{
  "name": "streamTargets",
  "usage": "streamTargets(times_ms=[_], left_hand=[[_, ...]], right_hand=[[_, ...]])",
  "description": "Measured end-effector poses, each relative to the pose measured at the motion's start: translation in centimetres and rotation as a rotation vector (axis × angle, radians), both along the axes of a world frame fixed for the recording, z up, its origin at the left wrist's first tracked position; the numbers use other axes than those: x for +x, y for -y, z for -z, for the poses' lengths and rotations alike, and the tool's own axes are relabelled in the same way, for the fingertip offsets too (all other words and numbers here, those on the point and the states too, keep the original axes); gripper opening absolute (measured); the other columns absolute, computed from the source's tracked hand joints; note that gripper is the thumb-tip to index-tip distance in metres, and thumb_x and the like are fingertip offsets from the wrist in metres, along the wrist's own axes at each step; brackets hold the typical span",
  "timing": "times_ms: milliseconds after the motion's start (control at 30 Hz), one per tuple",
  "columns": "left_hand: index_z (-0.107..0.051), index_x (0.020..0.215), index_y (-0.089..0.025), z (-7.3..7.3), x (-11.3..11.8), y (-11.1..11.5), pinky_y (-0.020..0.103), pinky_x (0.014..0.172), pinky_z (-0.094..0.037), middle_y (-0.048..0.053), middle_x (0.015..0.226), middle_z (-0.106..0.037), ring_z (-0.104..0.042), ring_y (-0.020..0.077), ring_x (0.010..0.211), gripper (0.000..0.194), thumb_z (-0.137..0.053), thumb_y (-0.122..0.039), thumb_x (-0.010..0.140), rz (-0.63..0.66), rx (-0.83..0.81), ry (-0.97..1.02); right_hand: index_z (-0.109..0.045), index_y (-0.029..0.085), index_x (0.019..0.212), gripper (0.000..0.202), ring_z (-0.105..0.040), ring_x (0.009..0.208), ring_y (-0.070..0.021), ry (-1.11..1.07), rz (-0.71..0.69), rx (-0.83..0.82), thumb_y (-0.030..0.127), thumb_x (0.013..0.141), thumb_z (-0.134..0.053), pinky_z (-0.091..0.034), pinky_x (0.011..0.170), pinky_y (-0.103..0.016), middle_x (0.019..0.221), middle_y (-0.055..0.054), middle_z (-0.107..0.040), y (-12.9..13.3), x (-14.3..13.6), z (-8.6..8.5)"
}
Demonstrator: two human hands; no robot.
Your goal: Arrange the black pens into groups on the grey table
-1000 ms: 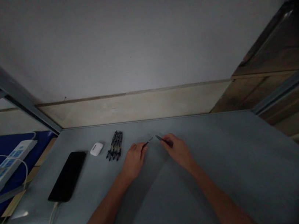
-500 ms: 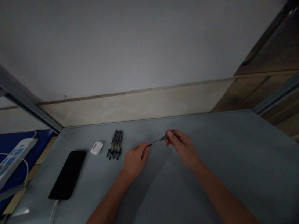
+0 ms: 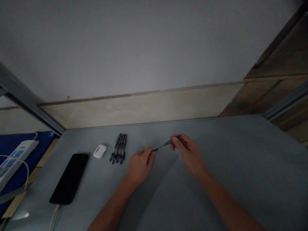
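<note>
My left hand (image 3: 140,166) pinches the dark end of a thin pen refill (image 3: 158,147), which points right. In my right hand (image 3: 187,149) is a grey pen barrel (image 3: 169,142), held between thumb and fingers. The tip of the refill meets the open end of the barrel, and how far it reaches inside is too small to tell. Left of my left hand, several dark pens (image 3: 119,148) lie side by side on the grey table (image 3: 235,165).
A white earbud case (image 3: 100,151) and a black phone (image 3: 70,179) with a cable (image 3: 52,225) lie on the table's left part. Beyond the left edge is a white power strip (image 3: 8,168) on a blue surface. A wall stands behind.
The gap between the refill and the barrel has closed, and the two now meet. Both hands have kept nearly the same place and grip. The view has shifted slightly.
</note>
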State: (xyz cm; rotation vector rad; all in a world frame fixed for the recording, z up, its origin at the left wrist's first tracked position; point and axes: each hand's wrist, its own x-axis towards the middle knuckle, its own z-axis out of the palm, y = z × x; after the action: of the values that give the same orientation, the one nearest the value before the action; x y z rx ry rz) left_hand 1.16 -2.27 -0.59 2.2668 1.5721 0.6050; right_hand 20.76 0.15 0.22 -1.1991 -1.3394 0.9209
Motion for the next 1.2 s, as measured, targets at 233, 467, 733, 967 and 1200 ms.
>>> streamTargets(times_ms=[233, 467, 733, 967, 1200], left_hand=[[-0.058, 0.109, -0.023, 0.0, 0.0, 0.0, 0.027, 0.072, -0.048, 0.003, 0.094, -0.068, -0.066, 0.0182, 0.082, 0.031, -0.033, -0.038, 0.099, 0.017, 0.001, 0.005], [-0.059, 0.108, -0.023, 0.0, -0.1, 0.0, 0.026, 0.075, -0.048, 0.003, 0.094, -0.068, -0.065, 0.0171, 0.084, 0.033, -0.032, -0.039, 0.099, 0.013, -0.015, 0.003], [-0.059, 0.107, -0.023, -0.1, -0.1, -0.1, 0.026, 0.073, -0.048, 0.003, 0.093, -0.069, -0.066, 0.0175, 0.082, 0.031, -0.033, -0.038, 0.099, 0.018, 0.005, 0.011], [-0.059, 0.108, -0.023, 0.0, -0.1, 0.0, 0.026, 0.073, -0.048, 0.003, 0.093, -0.069, -0.066, 0.0176, 0.083, 0.031, -0.033, -0.038, 0.099, 0.024, 0.004, 0.006], [-0.059, 0.107, -0.022, -0.2, -0.1, 0.0, 0.027, 0.074, -0.047, 0.003, 0.093, -0.069, -0.065, 0.0182, 0.084, 0.031, -0.033, -0.037, 0.099, 0.021, 0.016, 0.019]], right_hand=[[-0.062, 0.02, 0.095, 0.029, -0.057, 0.066, -0.0163, -0.071, -0.059, -0.05, 0.047, 0.088, -0.055, -0.046, 0.068, -0.031, 0.068, -0.002, -0.06, -0.4, 0.1, 0.7], [-0.063, 0.019, 0.092, 0.033, -0.057, 0.065, -0.0157, -0.08, -0.111, -0.092, 0.051, 0.086, -0.056, -0.047, 0.067, -0.031, 0.068, -0.002, -0.06, -0.5, 0.0, 1.0], [-0.063, 0.019, 0.092, 0.03, -0.057, 0.066, -0.0156, -0.13, -0.128, -0.109, 0.049, 0.086, -0.057, -0.047, 0.067, -0.03, 0.069, -0.002, -0.061, -0.5, 0.0, 1.2], [-0.064, 0.02, 0.09, 0.029, -0.056, 0.064, -0.0152, -0.199, -0.137, -0.122, 0.047, 0.085, -0.059, -0.046, 0.066, -0.03, 0.067, -0.001, -0.059, -0.5, -0.1, 1.2], [-0.065, 0.021, 0.085, 0.024, -0.054, 0.061, -0.0136, -0.358, -0.095, -0.164, 0.045, 0.082, -0.064, -0.046, 0.063, -0.029, 0.067, 0.0, -0.058, -0.5, -0.3, 1.1]])
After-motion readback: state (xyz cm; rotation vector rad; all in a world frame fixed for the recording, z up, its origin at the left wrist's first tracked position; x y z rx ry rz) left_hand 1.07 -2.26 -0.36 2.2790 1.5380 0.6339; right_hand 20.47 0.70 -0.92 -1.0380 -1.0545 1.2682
